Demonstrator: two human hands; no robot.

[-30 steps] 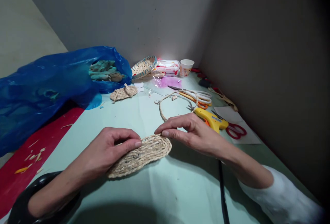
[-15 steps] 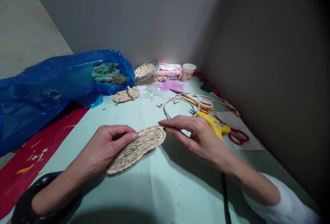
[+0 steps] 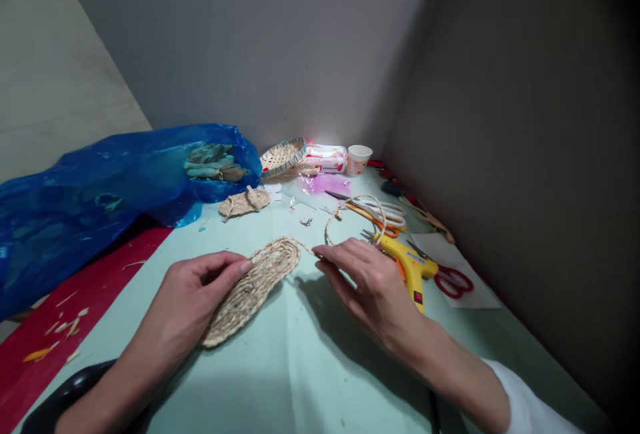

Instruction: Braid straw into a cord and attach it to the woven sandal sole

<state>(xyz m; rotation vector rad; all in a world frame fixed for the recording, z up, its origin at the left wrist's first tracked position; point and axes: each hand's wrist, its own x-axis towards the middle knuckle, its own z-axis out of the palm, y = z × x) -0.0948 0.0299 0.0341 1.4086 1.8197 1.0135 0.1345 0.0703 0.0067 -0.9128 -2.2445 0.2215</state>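
A flat oval sole of braided straw (image 3: 255,284) lies on the pale green table (image 3: 310,367). My left hand (image 3: 197,287) rests on its near half, fingers curled, thumb and fingertips pressing the weave. A loose braided cord (image 3: 350,211) runs from the sole's far tip and loops back across the table. My right hand (image 3: 363,281) hovers just right of that tip, fingers stretched out and together, fingertips at the cord where it leaves the sole. Whether they pinch the cord I cannot make out.
A yellow glue gun (image 3: 410,267) lies by my right hand, with red-handled scissors (image 3: 453,281) and orange and white scissors (image 3: 385,211) behind. A finished small straw sandal (image 3: 244,202), blue plastic bag (image 3: 100,187), woven basket (image 3: 283,154), wipes pack (image 3: 325,157) and paper cup (image 3: 359,159) stand farther back.
The sole has turned, its far tip swinging left and away. My right hand has slid off the tip and its fingers have straightened. The view has tilted up.
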